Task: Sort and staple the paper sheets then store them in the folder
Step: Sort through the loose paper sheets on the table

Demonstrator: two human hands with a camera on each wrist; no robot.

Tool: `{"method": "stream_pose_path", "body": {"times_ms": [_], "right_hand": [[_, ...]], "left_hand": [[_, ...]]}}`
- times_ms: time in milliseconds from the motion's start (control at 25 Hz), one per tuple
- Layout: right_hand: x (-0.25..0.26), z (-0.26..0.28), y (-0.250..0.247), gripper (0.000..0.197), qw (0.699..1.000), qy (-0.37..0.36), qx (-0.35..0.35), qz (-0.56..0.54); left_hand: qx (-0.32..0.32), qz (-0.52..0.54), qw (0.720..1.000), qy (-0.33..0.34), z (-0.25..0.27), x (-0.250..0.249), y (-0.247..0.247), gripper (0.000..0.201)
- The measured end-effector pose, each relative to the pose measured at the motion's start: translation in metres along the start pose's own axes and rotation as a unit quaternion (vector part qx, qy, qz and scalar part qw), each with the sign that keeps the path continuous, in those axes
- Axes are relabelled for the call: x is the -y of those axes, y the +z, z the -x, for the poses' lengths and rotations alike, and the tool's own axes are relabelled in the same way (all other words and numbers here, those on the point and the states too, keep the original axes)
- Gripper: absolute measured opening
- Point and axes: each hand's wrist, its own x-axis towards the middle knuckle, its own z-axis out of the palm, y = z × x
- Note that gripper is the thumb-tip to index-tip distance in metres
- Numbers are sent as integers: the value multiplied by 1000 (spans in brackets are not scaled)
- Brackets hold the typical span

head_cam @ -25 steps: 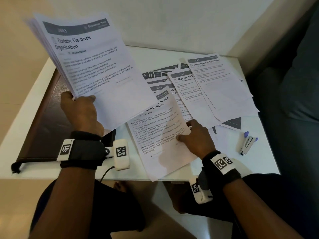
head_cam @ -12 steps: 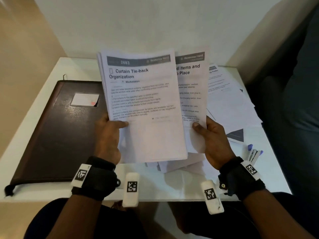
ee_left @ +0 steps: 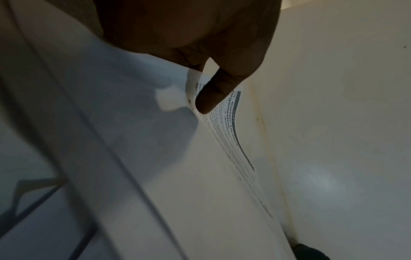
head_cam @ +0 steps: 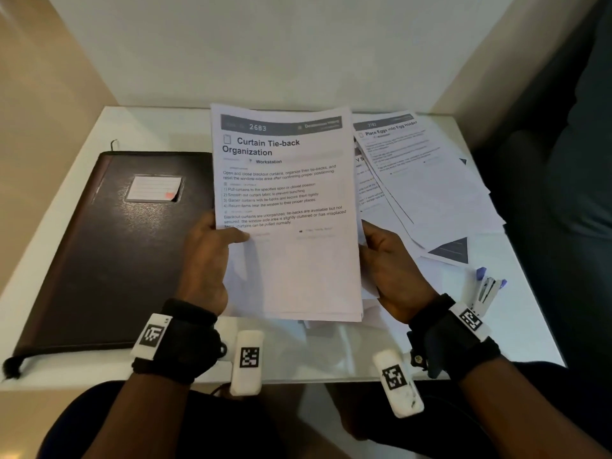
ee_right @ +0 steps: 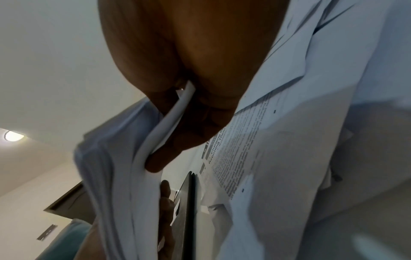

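Sorting looked well under way but not finished. Both hands held one gathered stack (head_cam: pixel 288 220) upright above the near middle of the table (head_cam: pixel 159 127), its top sheet headed "Curtain Tie-back Organization". The left hand (head_cam: pixel 205 260) pinched the stack's left edge, thumb across the front and fingers behind; the wrist view showed that thumb (ee_left: pixel 213 95) lying on the printed face. The right hand (head_cam: pixel 394 270) gripped the right edge, and its wrist view showed fingers (ee_right: pixel 177 140) curled round a bundle of sheet edges.

Still to sort were the loose sheets (head_cam: pixel 430 180), fanned untidily over the far right of the table, one headed "Place Eggs into Egg Holder". The stapler (head_cam: pixel 486 291) lay untouched at the near right, just beyond the right wrist, so stapling had probably not begun; no staple could be made out in the stack. The folder (head_cam: pixel 116 243) lay closed and flat on the left side, just beside the stack, so storing was also ahead.

The stack's long axis ran near to far, tilted up toward the person. Its header pointed to the far wall and its bottom edge hung toward the table's near edge, the printed face turned to the head camera.
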Motion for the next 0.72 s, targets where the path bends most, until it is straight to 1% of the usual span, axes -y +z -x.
{"method": "stream_pose_path", "body": {"times_ms": [120, 200, 240, 280, 320, 360, 400, 440, 480, 520, 560, 600, 640, 720], "right_hand": [[1, 3, 7, 32, 1000, 12, 5, -10], [1, 4, 8, 32, 999, 35, -6, -35], [1, 7, 7, 36, 998, 55, -23, -31], [3, 9, 5, 39, 997, 67, -44, 7], [1, 13, 4, 38, 992, 67, -63, 92], [-3, 17, 5, 38, 975, 57, -68, 204], [-11, 22, 8, 42, 944, 50, -52, 322], [-22, 28, 14, 51, 905, 48, -20, 423], [-32, 32, 21, 61, 866, 49, 13, 497], [-42, 35, 28, 68, 834, 51, 42, 548], [-49, 37, 33, 70, 812, 49, 56, 579], [-53, 38, 36, 67, 799, 45, 56, 596], [-53, 38, 37, 61, 798, 39, 46, 599], [-51, 38, 36, 45, 807, 14, 24, 590]], "left_hand": [[7, 4, 1000, -2, 1, -1, -2, 44], [-8, 23, 1000, 4, 2, -6, -7, 44], [-24, 32, 999, 9, 1, -9, -13, 45], [-42, 37, 998, 18, -4, -12, -21, 46], [-64, 41, 997, 30, -6, -15, -31, 45], [-91, 46, 994, 45, -10, -19, -40, 43], [-120, 52, 990, 57, -10, -23, -49, 40], [-143, 56, 986, 65, -8, -28, -56, 40], [-152, 56, 984, 75, -5, -35, -61, 43], [-149, 58, 984, 78, -5, -38, -66, 45], [-146, 53, 985, 74, -7, -40, -72, 46], [-147, 60, 985, 66, -12, -40, -78, 45], [-157, 55, 984, 69, -15, -39, -83, 46], [-182, 32, 981, 58, -21, -40, -89, 49]]}}
